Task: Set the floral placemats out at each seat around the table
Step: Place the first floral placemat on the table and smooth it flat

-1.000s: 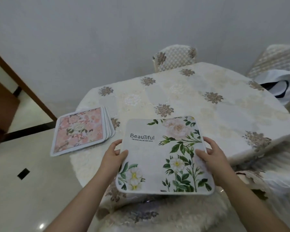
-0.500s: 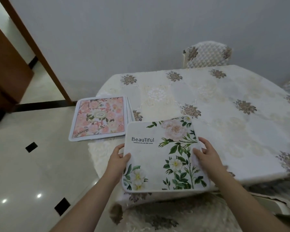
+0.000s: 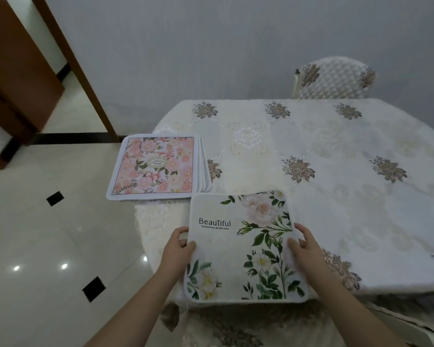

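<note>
Grey wall (image 3: 211, 46), tiled floor (image 3: 35, 234) (glossy)

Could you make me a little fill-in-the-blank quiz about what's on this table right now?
1. The large word printed on the white placemat is ____.
2. The left hand and right hand grip that mat by opposite ____.
3. The top mat of the stack at the table's left corner is covered in ____ flowers.
4. Behind the table stands a quilted ____.

Missing words: Beautiful; edges; pink; chair
</note>
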`<state>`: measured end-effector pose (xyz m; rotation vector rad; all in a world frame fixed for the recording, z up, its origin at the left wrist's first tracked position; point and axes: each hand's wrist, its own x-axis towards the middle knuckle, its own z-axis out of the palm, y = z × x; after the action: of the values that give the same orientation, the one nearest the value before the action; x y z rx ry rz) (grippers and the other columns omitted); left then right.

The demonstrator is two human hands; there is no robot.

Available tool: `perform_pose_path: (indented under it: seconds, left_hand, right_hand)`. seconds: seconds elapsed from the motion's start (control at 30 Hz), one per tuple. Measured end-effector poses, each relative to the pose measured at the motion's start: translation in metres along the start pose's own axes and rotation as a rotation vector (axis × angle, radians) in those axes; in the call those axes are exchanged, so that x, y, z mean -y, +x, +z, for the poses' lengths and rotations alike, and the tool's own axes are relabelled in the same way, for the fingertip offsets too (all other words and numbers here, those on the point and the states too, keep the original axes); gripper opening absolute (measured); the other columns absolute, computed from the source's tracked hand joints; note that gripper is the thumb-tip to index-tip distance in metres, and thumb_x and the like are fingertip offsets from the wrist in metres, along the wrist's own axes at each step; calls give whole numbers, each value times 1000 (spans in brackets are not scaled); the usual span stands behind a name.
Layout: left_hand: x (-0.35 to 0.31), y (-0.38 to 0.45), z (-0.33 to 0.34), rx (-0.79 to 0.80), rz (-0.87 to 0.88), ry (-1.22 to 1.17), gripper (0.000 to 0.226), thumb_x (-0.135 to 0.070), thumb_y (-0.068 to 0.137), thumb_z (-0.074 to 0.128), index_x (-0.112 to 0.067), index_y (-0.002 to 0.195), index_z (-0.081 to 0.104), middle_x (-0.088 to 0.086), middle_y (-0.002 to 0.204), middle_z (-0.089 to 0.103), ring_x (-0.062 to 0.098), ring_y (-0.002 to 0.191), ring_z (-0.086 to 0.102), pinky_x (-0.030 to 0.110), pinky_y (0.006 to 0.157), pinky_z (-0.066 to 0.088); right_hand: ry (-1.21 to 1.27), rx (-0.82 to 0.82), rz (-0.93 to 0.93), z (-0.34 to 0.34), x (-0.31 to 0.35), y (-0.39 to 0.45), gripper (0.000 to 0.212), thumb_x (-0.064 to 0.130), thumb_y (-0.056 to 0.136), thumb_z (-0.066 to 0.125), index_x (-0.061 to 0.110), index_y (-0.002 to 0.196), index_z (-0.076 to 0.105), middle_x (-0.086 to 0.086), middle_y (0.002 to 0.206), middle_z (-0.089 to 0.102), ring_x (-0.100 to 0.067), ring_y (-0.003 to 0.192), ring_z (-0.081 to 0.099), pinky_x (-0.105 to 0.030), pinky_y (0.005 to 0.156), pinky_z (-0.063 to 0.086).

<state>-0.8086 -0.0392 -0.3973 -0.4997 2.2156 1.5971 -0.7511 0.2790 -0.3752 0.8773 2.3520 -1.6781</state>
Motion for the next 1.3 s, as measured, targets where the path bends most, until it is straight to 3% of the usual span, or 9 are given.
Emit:
perform_pose_path:
  seconds: [0.13,0.27,0.37,0.47,0.6,0.77,0.9,1.07,1.3]
  left_hand:
    - [9,-6,9,-17,-28,3,30,-11,96,59,-29,119,51,3,92,76,18,70,75,30,57,57]
    - [13,-5,17,-42,-39,4,30,-12,95,59,-28,119,53,5,97,75,23,76,75,37,66,60]
    - [14,0,21,-75,-41,1,28,-13,95,60,-29,118,55,4,96,73,23,77,74,40,70,61]
    - [16,3,26,-130,-16,33,27,-14,95,62,-25,119,58,1,95,71,20,81,71,39,72,59]
    - [18,6,30,-211,29,106,27,-12,93,63,-17,120,62,-6,92,68,9,80,65,19,61,45]
    - [19,9,34,-276,57,204,26,-12,92,66,-14,117,64,-10,89,63,1,77,57,12,61,39]
    - [16,14,34,-310,51,237,24,-12,92,66,-8,116,67,-1,96,65,11,84,57,19,73,41]
    - [16,20,34,-323,64,258,24,-12,93,65,-7,116,68,-1,96,65,14,88,58,24,82,43]
    - [19,24,36,-329,92,336,26,-14,95,65,-7,120,67,5,105,69,13,89,57,23,83,42]
  right_hand:
    - [-23,21,-14,-4,-10,5,34,22,102,50,39,130,43,9,74,75,-8,50,66,-21,40,47]
    - [5,38,4,-10,-18,15,33,23,102,50,41,129,44,-8,81,75,-30,66,72,-40,52,57]
    - [-3,40,-8,-12,-25,25,36,24,101,51,39,134,44,-17,81,72,-27,59,65,-35,50,51]
    - [16,56,-5,-10,-27,32,37,24,101,51,39,134,43,-30,92,66,-38,67,62,-46,60,53]
    - [-1,23,-28,-6,-27,35,36,23,102,49,36,136,45,-9,96,71,-25,73,68,-30,54,50]
    - [-46,-23,-28,-7,-30,44,37,23,103,48,25,140,50,-8,117,61,-28,94,63,-36,71,53]
    - [-87,-47,-69,-6,-28,50,38,22,103,48,23,140,50,-8,114,61,-25,94,61,-35,73,51]
    - [-123,-102,-87,-3,-29,55,36,20,101,51,23,137,51,1,95,59,-16,74,60,-29,62,47]
    - [-364,-99,-214,-6,-34,60,40,20,100,52,16,140,51,-2,97,61,-17,85,56,-30,78,42]
